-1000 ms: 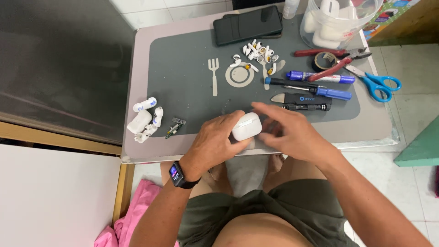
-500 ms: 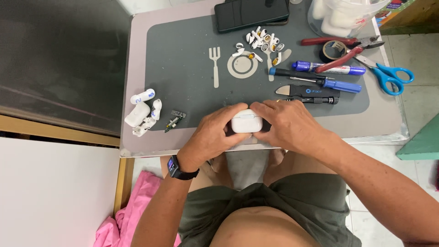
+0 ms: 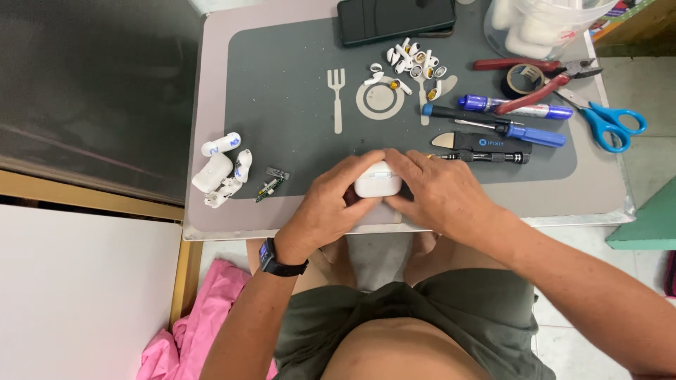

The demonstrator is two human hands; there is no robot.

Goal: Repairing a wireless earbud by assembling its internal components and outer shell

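A small white rounded case point(image 3: 377, 180) sits at the near edge of the grey mat point(image 3: 296, 91), gripped from both sides. My left hand point(image 3: 331, 204), with a dark watch on the wrist, wraps its left side. My right hand point(image 3: 440, 193) covers its right side, fingers over the top. Most of the case is hidden under my fingers.
White plastic parts point(image 3: 222, 169) and a small circuit board point(image 3: 271, 184) lie at the left. Small white pieces point(image 3: 412, 62), a screwdriver point(image 3: 493, 125), a marker point(image 3: 514, 107), pliers point(image 3: 539, 77), tape point(image 3: 522, 76), blue scissors point(image 3: 612, 123), a phone point(image 3: 394, 17) and a clear container point(image 3: 542, 24) lie beyond.
Both hands have closed more tightly around the white case and lowered it to the mat's near edge. The view has shifted slightly.
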